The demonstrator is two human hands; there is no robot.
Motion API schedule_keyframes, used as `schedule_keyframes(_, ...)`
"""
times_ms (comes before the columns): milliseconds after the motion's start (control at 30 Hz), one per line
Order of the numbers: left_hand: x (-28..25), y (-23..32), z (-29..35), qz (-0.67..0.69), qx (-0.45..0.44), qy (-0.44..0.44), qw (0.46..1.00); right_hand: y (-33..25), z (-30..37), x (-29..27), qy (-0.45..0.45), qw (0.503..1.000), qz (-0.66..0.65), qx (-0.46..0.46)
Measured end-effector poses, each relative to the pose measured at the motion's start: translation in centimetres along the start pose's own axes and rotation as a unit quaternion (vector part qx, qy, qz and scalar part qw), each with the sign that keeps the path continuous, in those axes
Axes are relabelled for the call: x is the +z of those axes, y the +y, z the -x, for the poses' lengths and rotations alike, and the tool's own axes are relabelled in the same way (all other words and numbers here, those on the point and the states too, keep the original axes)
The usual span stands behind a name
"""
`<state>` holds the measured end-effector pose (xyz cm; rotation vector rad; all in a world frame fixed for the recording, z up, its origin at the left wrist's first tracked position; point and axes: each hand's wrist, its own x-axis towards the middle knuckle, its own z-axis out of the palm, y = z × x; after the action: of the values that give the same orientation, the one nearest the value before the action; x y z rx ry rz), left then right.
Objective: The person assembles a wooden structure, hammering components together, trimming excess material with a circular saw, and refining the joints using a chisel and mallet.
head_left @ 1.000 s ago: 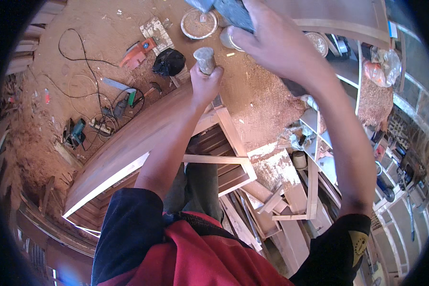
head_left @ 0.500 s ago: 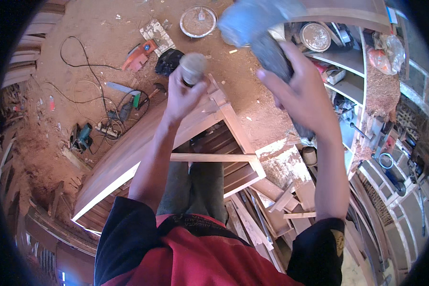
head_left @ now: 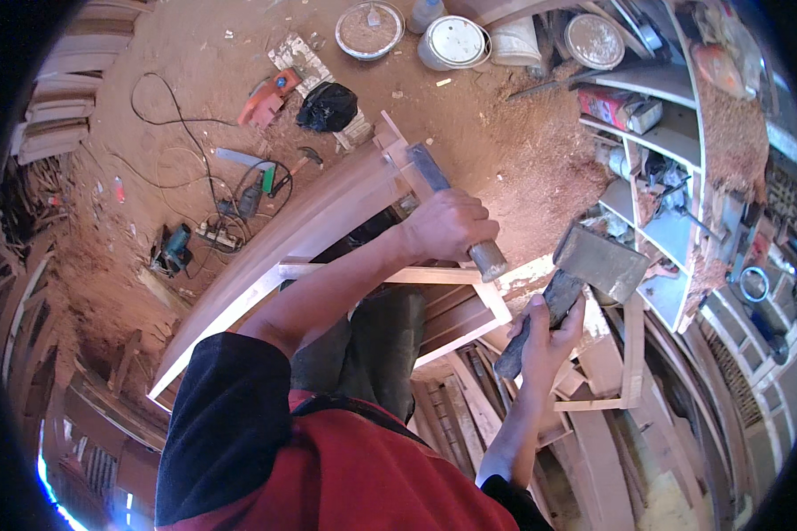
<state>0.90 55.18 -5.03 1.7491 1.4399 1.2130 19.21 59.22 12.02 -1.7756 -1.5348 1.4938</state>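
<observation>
The left hand [head_left: 447,226] grips a chisel [head_left: 456,212], its blade set on the joint of the wooden frame [head_left: 328,217]. The right hand [head_left: 545,332] clenches a mallet [head_left: 584,270] just beside. I judge the chopping step is in hand; the next strike needs a square hit on the chisel end.

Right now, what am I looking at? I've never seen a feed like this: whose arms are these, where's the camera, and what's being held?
This is one wide fisheye camera worn on a person's head, looking down, so straight edges bend. No machine: the two bare hands are the person's own. The left hand grips a chisel, its blade set against the end of a long wooden frame. The right hand holds a mallet by its dark handle, raised beside the chisel and not touching it. Below lie a sawdust-covered floor, power tools with cables, tins and a shelf unit.
</observation>
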Motion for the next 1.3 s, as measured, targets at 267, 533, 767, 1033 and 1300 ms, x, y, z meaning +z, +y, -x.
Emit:
schedule_keyframes(267,1.2,-0.6,0.8,-0.001,-0.016,0.035,0.999,5.5,2.6,-1.9,-0.015,0.998,-0.053,0.026)
schedule_keyframes(533,1.2,-1.3,1.2,0.016,-0.005,0.077,0.997,7.7,4.7,-0.6,-0.006,0.999,-0.038,-0.014)
schedule_keyframes(767,0.7,-1.6,2.0,0.009,-0.001,0.082,0.997,5.2,7.3,2.8,0.136,0.962,-0.087,-0.222)
schedule_keyframes(1033,0.8,-1.6,1.6,0.023,-0.009,0.076,0.997,12.8,5.7,3.6,0.058,0.952,0.191,-0.233)
schedule_keyframes(1300,1.0,-1.4,1.3,-0.001,-0.014,0.069,0.997,13.1,6.7,4.2,0.051,0.965,0.166,-0.196)
